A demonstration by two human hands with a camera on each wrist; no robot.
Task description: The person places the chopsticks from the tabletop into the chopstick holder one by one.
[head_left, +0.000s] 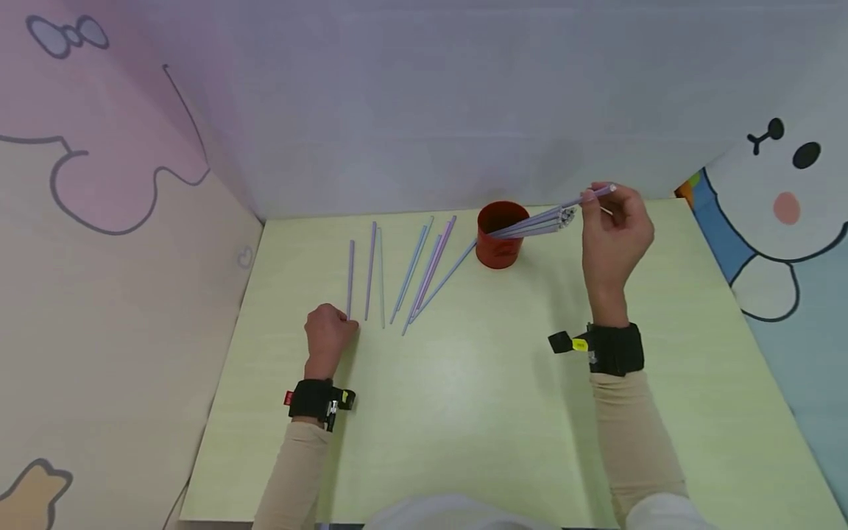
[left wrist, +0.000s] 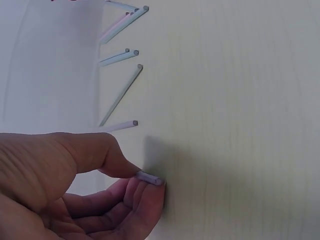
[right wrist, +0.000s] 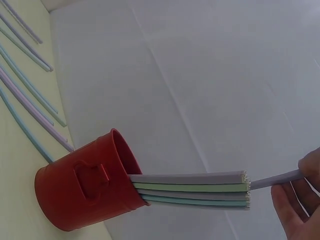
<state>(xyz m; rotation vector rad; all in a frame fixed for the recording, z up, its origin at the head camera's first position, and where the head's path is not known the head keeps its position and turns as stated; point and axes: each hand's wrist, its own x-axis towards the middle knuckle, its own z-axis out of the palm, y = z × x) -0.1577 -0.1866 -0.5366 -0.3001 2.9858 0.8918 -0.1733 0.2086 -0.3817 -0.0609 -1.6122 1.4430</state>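
On the table's left, my left hand [head_left: 328, 333] pinches the near end of a lilac stick [head_left: 350, 280] between thumb and fingers. The stick's tip [left wrist: 151, 178] pokes out of that grip in the left wrist view. A red cup [head_left: 498, 254] stands at the back edge, holding a bundle of thin pastel sticks [right wrist: 192, 187] that lean out to the right. My right hand [head_left: 616, 232] is raised to the right of the cup. It pinches the upper end of another lilac stick [right wrist: 275, 179], whose lower part passes behind the bundle in the right wrist view.
Several loose pastel sticks [head_left: 380, 280] lie spread on the pale table [head_left: 477, 390] between my left hand and the cup. A blue stick [head_left: 445, 280] reaches the cup's left side. White and printed walls [head_left: 397, 110] enclose the back and both sides.
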